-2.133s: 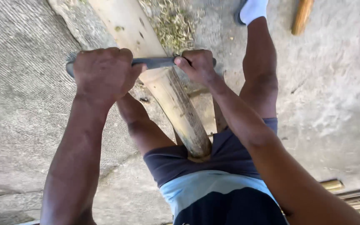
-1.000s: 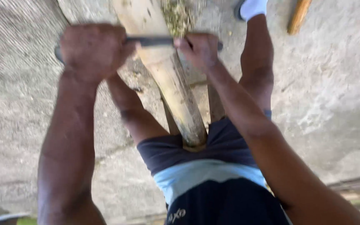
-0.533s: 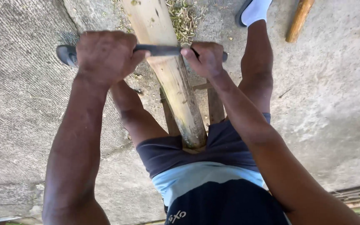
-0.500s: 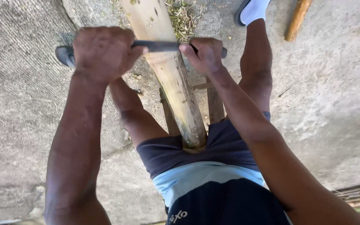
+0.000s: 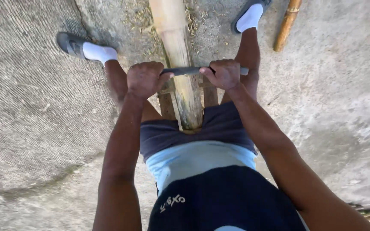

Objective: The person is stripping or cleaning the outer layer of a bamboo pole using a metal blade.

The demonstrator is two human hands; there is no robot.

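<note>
A dark blade (image 5: 188, 71) lies crosswise on a pale bamboo pole (image 5: 180, 64) that runs from between the person's thighs to the far edge. The left hand (image 5: 145, 78) and right hand (image 5: 224, 73) have fingers curled tight around its ends. Another bamboo stick (image 5: 287, 25) lies far right on the concrete floor (image 5: 31, 107).

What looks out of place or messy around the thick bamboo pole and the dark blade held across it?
Nothing damaged. Only pale shavings and debris litter the grey concrete floor beside the thick bamboo pole. The left hand and right hand grip the dark blade squarely.

outdoor work yard: rough concrete floor (image 5: 35, 128), bamboo poles (image 5: 287, 25).
</note>
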